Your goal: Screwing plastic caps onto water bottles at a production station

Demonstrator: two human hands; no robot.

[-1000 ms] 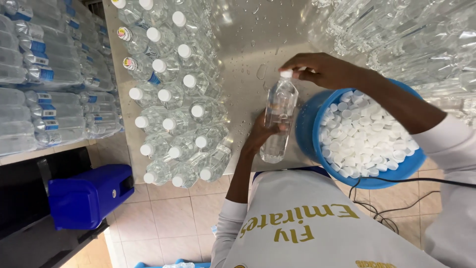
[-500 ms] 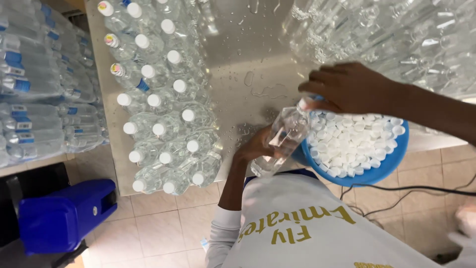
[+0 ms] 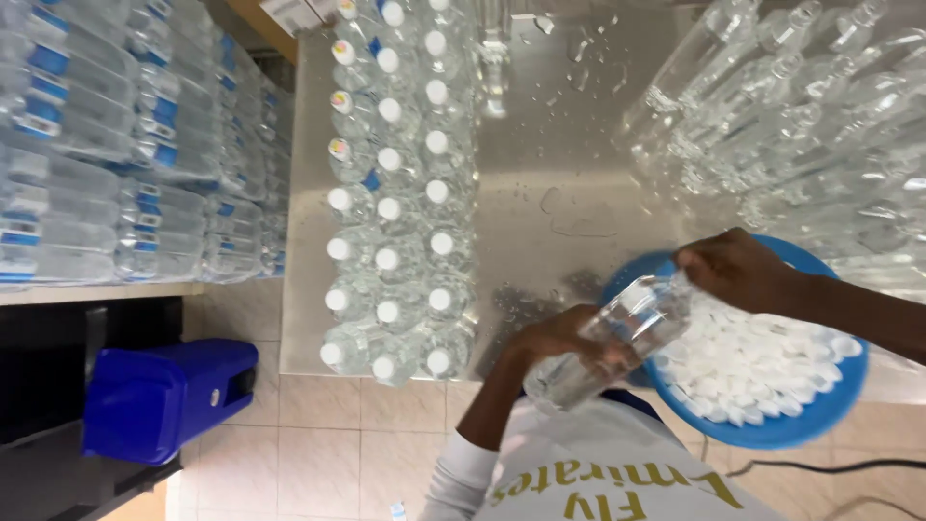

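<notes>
Tilted further now, the clear bottle [image 3: 617, 340] lies almost on its side, neck toward two o'clock, where half a second ago it leaned only partway and a second ago it stood upright; the view has also swung so the blue basin sits lower at four o'clock.

Largest first: the wet steel worktop [image 3: 569, 183] carries a block of capped bottles [image 3: 400, 193] at ten o'clock and a heap of uncapped empties [image 3: 801, 125] at one o'clock. At four o'clock the blue basin [image 3: 772, 425] holds loose white caps [image 3: 752, 362]. The bottle hangs above the basin's near rim, at the worktop's front edge.

The left hand [image 3: 559, 338] is wrapped around the bottle's lower body. The right hand [image 3: 738, 270] is closed over the neck, fingers pressed together on its top; whether a cap sits under them is hidden.

Thin clear plastic like this would probably be light, give under a squeeze, and slip when wet, so the ribbed lower body and the stiffer neck look the soundest places to grip.
</notes>
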